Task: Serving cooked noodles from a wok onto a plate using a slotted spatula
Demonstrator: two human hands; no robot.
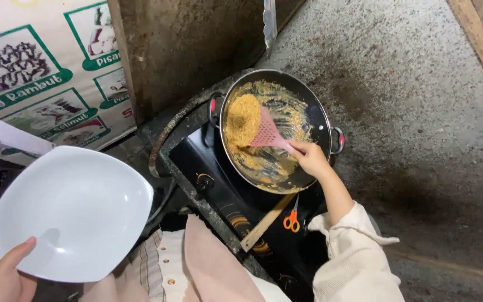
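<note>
A mound of yellow fried noodles (243,118) lies in the far left part of a black wok (322,120), whose bottom is smeared with sauce and small scraps. The noodles are touched by the head of a pink slotted spatula (268,133), which is grasped at its handle by the clenched fingers of the right hand (310,158), just above the near rim of the wok. The wok stands tilted on a black stove (208,168). On the stove, near the person, a wooden stick (265,223) and orange-handled scissors (292,220) are laid. A white square bowl (74,212) is held well apart on the left; its near edge is gripped by the left hand (4,277), of which only the thumb is clearly seen.

Several risks can be judged from here. The bowl is far from the wok, so noodles could be dropped on the stove or on the clothes while carried across. Noodles could slide off the spatula. The bowl, pinched at one edge only, could tip. The right wrist is close to the rim, which may be hot.
</note>
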